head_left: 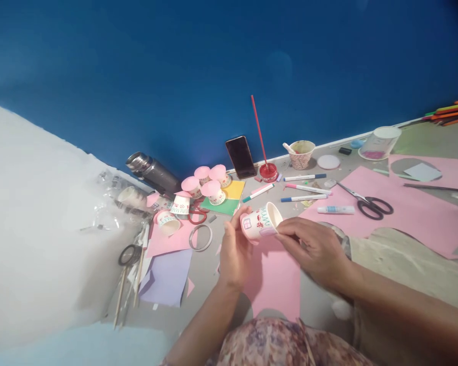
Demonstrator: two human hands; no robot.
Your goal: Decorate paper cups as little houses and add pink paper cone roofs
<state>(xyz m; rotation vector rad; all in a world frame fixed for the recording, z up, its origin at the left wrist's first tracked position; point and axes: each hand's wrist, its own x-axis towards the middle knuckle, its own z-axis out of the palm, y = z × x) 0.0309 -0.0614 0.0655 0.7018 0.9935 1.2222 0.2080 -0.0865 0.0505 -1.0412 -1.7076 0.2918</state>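
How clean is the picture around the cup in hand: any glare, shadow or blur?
Head view, centre: the held paper cup shows its window-like drawing; head view, left: bright glints fleck the clear plastic bag, and a soft shadow dims the white wall; head view, right: print on the white tube is too small and soft to read.

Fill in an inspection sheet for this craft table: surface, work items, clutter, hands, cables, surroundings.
Surface: grey tabletop, partly covered by pink paper.
Work items: decorated paper cup, held tilted above the table; pink-topped cups grouped beyond the left hand.
Clutter: black-handled scissors, loose markers, smartphone propped upright, tilted dark flask.
Hands: left supports the cup; right hand has its fingers at the rim.
Cables: nothing seen.
Surroundings: blue wall behind the table.
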